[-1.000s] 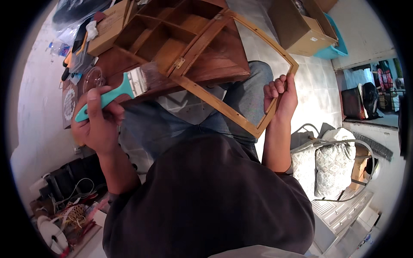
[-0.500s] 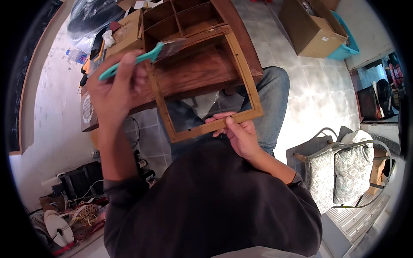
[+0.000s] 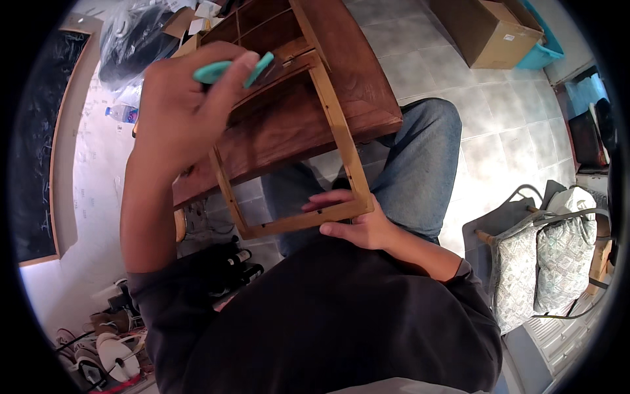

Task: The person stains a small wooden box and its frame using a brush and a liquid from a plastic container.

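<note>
Pale tiles (image 3: 505,141) surround the brown wooden table (image 3: 357,82), where we see a divided wooden box (image 3: 304,26) left of the right edge. Meeting the box, our wooden frame (image 3: 339,131) extends past the table's near edge, left of its near right corner. Our right hand (image 3: 364,226) holds the frame's nearest rail between thumb and fingers; our left hand (image 3: 177,98) has its fingers closed around a turquoise-handled brush (image 3: 260,69), its bristles too blurred for us to tell contact

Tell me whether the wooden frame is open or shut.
Open: the frame extends away from the compartmented box, its near corner in the right hand.
</note>
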A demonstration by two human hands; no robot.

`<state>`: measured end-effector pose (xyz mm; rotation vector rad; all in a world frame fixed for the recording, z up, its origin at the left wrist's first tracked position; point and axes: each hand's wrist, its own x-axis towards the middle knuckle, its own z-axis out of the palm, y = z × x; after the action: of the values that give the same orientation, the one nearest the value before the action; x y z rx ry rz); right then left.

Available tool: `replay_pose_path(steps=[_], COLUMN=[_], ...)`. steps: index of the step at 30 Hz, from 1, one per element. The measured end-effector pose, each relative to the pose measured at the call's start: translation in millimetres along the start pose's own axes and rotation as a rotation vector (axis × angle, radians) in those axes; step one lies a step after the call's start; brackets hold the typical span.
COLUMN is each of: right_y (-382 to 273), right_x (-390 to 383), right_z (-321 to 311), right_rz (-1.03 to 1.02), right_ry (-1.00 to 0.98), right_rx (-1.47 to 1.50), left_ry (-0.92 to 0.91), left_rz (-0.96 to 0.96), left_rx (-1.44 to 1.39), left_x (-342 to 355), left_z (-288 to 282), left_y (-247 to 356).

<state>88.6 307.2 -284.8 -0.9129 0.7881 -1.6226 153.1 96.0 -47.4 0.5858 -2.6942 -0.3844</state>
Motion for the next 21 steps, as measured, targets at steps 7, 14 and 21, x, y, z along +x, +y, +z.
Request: replay_pose_path(steps=[7, 14, 21], right_y=[-9, -3, 0], right_x=[1, 1, 3], right_z=[-14, -19, -21], right_rz=[-0.005, -0.103, -0.208], right_ry=[-0.038, -0.042, -0.043], right_rx=[-0.188, -0.188, -0.171], left_ry=[-0.241, -0.100, -0.111], left_rz=[0.491, 0.566, 0.506], left_rx=[0.096, 0.220, 0.291], left_x=[2, 13, 18], left_z=[20, 29, 24], left_y=[2, 4, 11])
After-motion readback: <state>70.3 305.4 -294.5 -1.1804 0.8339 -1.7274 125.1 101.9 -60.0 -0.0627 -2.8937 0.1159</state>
